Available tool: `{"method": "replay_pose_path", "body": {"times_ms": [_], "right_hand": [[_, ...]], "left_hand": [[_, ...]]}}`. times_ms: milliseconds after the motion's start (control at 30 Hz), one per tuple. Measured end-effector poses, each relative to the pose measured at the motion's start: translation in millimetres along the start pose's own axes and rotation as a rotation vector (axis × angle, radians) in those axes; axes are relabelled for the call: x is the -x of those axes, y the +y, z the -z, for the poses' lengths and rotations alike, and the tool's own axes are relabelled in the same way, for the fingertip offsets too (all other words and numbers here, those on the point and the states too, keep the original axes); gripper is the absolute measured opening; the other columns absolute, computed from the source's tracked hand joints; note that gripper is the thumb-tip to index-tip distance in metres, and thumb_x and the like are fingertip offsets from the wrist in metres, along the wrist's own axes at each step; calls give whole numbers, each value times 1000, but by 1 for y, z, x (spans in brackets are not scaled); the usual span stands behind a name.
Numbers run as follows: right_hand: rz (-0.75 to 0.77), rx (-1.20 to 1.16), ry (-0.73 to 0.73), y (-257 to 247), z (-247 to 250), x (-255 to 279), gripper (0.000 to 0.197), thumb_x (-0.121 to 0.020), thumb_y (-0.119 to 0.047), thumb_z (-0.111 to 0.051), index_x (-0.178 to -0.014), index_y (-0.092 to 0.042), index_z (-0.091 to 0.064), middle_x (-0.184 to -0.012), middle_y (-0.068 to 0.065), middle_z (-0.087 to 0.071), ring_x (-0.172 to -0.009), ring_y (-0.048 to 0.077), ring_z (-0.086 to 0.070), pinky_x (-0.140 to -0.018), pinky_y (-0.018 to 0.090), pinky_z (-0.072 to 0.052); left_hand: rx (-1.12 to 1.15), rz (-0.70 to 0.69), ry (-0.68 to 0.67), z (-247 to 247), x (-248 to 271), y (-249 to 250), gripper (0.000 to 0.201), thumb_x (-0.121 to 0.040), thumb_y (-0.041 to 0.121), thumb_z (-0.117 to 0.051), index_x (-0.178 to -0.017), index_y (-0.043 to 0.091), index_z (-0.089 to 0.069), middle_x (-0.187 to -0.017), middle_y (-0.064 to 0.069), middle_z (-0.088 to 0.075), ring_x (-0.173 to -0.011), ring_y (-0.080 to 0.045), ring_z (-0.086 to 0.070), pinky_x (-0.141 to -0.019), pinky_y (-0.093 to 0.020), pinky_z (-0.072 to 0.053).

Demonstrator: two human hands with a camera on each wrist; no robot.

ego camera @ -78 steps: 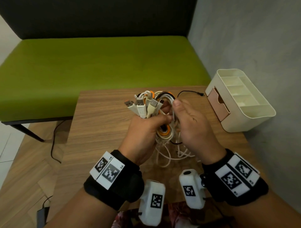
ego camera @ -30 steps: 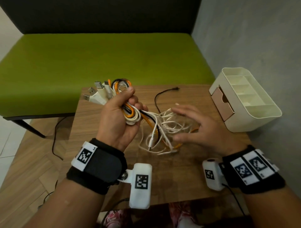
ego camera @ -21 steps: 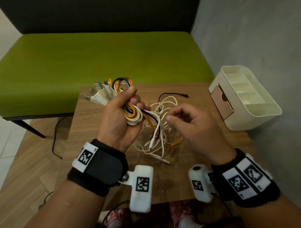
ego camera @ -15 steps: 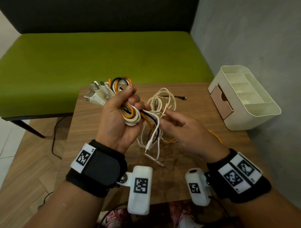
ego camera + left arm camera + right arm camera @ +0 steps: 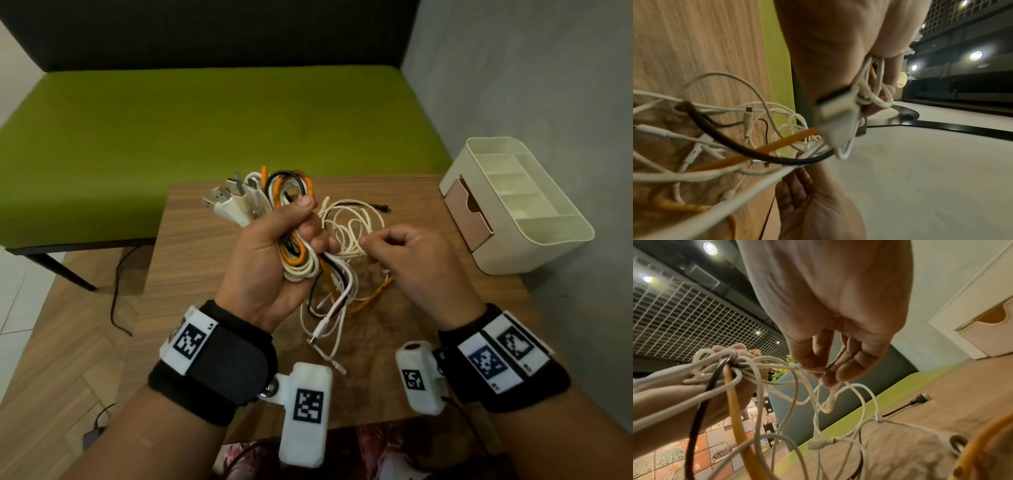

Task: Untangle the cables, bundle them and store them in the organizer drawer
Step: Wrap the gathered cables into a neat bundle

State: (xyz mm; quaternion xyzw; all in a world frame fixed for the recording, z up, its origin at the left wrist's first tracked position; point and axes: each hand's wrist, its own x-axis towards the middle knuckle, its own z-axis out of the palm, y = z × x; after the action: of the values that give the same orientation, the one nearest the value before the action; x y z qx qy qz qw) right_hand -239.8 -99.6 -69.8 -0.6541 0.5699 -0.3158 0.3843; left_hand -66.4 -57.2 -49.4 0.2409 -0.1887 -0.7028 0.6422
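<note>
Above table (image 5: 191,260), left hand (image 5: 263,270) grip clenches white-orange-black cables (image 5: 298,253); right hand (image 5: 411,260) pinches white strand.

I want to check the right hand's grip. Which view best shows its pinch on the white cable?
The right wrist view: the right hand pinches a thin white cable between its fingertips, seen close up. The head view shows only its back, the pinch hidden. The left wrist view shows its palm, blurred.
</note>
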Motion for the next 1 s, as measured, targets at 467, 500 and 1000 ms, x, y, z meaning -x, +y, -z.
{"method": "replay_pose_path", "body": {"times_ms": [467, 500, 1000], "right_hand": [[-324, 70, -172, 28, 31, -23, 33, -86, -41, -55, -59, -27, -66, -70, 2, -63, -73, 23, -60, -81, 50, -56], [-309, 73, -181, 30, 31, -25, 24, -88, -34, -54, -68, -27, -67, -79, 5, -62, -80, 23, -58, -86, 51, -55], [326, -247, -341, 30, 48, -15, 6, -67, -25, -58, -66, -24, -63, -89, -5, -66, -93, 15, -60, -85, 25, -45]], "left_hand": [[-102, -2, 16, 3, 1, 5, 7, -80, 15, -59, -82, 10, -56, -49, 6, -42, -44, -9, -43, -59, -27, -47], [-112, -11, 19, 4, 0, 6, 8, -79, 16, -60, -82, 10, -56, -49, 6, -42, -44, -9, -43, -59, -27, -48], [-78, -171, 226, 17, -6, 27, 8, -82, 19, -55, -78, 16, -50, -52, 7, -41, -46, -7, -41, -57, -24, -42]]}}
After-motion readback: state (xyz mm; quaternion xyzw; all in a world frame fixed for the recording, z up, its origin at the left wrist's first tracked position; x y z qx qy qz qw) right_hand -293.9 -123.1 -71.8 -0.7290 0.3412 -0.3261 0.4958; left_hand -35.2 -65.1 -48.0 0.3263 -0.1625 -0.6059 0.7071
